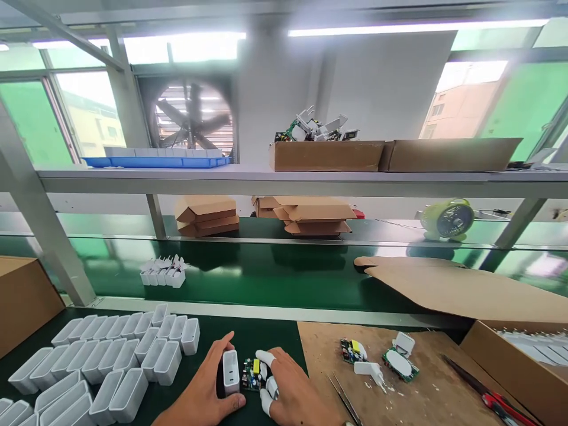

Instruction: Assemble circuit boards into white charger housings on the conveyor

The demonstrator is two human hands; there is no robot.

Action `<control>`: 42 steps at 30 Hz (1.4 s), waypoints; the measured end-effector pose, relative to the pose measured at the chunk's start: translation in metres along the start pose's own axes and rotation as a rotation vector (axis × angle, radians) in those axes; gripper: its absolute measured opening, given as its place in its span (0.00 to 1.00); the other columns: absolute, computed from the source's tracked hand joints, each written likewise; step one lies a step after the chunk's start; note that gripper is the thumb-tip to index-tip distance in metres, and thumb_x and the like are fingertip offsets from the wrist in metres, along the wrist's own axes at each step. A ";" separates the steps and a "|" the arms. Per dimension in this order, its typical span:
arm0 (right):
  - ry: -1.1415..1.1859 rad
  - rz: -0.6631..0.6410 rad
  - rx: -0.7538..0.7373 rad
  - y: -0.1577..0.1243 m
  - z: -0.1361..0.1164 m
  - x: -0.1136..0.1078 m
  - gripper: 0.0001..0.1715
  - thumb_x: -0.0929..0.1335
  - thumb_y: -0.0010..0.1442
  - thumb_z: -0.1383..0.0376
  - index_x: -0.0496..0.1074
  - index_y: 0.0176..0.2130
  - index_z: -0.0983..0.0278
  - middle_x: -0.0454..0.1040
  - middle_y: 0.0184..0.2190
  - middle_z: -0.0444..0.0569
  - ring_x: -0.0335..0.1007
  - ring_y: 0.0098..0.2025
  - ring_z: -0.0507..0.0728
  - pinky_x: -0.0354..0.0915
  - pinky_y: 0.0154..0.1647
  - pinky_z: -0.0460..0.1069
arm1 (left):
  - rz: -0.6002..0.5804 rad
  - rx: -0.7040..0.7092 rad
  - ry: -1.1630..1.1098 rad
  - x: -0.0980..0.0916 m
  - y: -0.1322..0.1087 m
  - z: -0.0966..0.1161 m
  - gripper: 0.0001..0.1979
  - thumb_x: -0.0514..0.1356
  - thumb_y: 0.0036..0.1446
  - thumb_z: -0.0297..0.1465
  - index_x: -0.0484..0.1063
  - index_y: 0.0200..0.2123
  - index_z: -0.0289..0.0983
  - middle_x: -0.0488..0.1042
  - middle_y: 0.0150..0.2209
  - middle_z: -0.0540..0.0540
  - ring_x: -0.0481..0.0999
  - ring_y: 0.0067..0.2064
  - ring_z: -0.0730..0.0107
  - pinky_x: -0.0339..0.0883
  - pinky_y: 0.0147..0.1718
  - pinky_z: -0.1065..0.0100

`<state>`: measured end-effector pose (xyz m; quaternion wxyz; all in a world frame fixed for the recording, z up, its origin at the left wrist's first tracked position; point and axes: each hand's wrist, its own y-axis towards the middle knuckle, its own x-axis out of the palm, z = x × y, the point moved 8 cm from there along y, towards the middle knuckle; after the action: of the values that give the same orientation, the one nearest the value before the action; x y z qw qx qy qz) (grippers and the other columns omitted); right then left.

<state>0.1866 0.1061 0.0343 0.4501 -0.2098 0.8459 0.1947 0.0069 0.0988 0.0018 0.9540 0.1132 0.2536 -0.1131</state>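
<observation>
grip of left hand (206,384) closed on charger shell (231,371); right hand (293,393) pinching circuit board (251,374); print unreadable.

Left hand (205,387) gripping; right hand (290,395) curled, apparently pinching.

The small green circuit board (252,374) lay partly hidden under the right hand (293,393), whose wrist the bottom edge cut off.

There are two open brown cardboard boxes (326,155), three small green circuit boards (350,350), one pair of steel tweezers (344,396), one lime-green desk fan (448,219) and one flat blue plastic tray (155,161).
</observation>
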 end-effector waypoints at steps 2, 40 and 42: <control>0.102 0.096 -0.001 0.000 0.004 -0.008 0.37 0.66 0.51 0.74 0.71 0.59 0.61 0.75 0.51 0.55 0.75 0.46 0.62 0.72 0.49 0.53 | -0.024 0.007 0.001 0.001 0.005 0.001 0.52 0.69 0.47 0.26 0.48 0.73 0.41 0.69 0.56 0.41 0.75 0.53 0.55 0.70 0.58 0.52; 0.174 0.333 -0.370 -0.026 -0.044 -0.020 0.38 0.65 0.62 0.74 0.58 0.69 0.60 0.74 0.61 0.57 0.75 0.60 0.60 0.72 0.62 0.51 | 0.162 0.284 0.149 0.009 -0.014 0.013 0.34 0.59 0.69 0.30 0.47 0.73 0.46 0.65 0.68 0.34 0.68 0.67 0.45 0.69 0.63 0.44; 0.165 0.318 -0.354 -0.024 -0.042 -0.018 0.38 0.66 0.62 0.73 0.59 0.68 0.61 0.74 0.61 0.57 0.76 0.59 0.60 0.72 0.62 0.50 | 0.155 0.277 0.160 0.009 -0.014 0.013 0.36 0.60 0.69 0.29 0.45 0.73 0.47 0.67 0.66 0.34 0.70 0.66 0.46 0.68 0.63 0.44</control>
<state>0.1805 0.0674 0.0679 0.2994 -0.1650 0.8548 0.3904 0.0170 0.0808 0.0059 0.9120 0.2714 0.3011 -0.0635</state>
